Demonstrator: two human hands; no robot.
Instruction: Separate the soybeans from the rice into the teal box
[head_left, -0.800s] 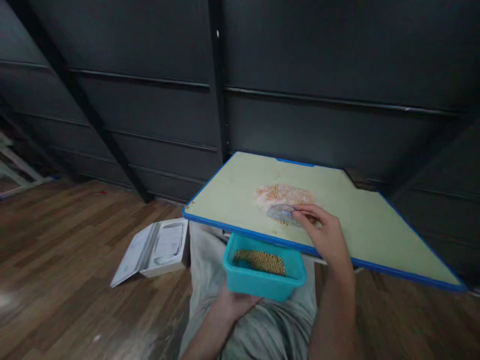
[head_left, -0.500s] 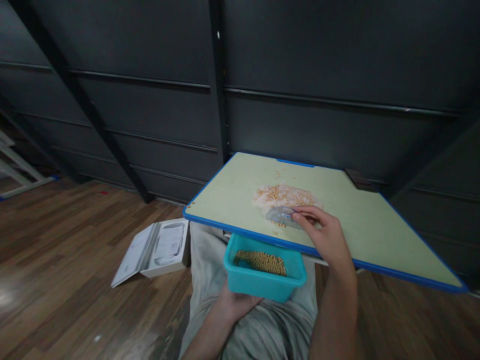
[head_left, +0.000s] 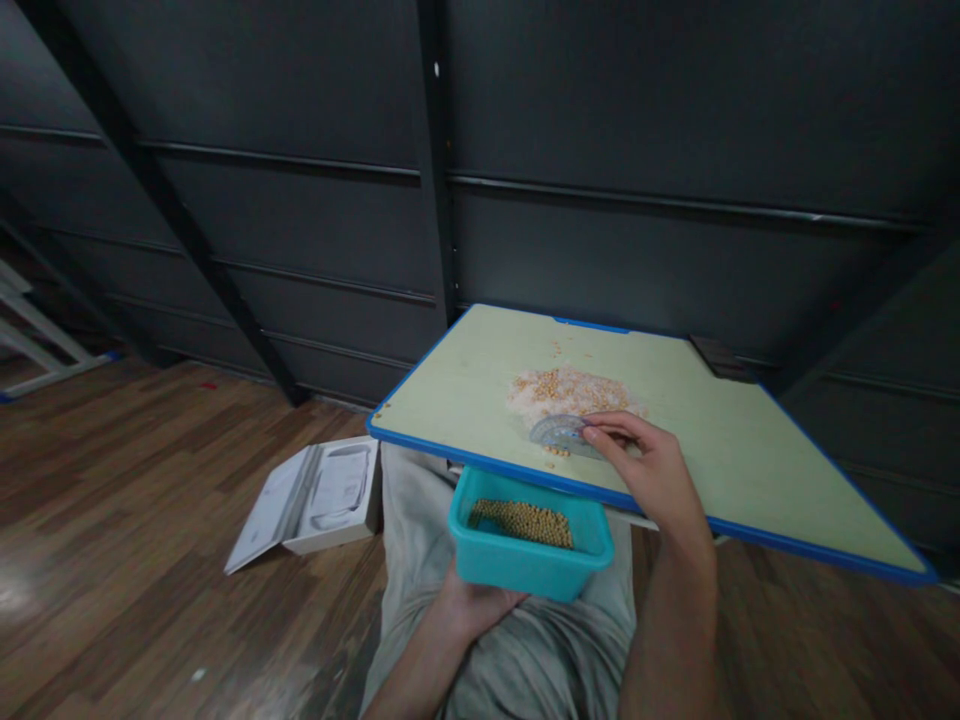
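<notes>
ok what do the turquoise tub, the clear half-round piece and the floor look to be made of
Turquoise tub: likely moulded plastic, smooth satin finish, evenly coloured with rounded corners.
Clear half-round piece: probably thin, glossy plastic, as it is see-through; exact kind unclear.
Floor: wood or wood-look laminate, slightly shiny, showing brown grain and a pale reflection.
</notes>
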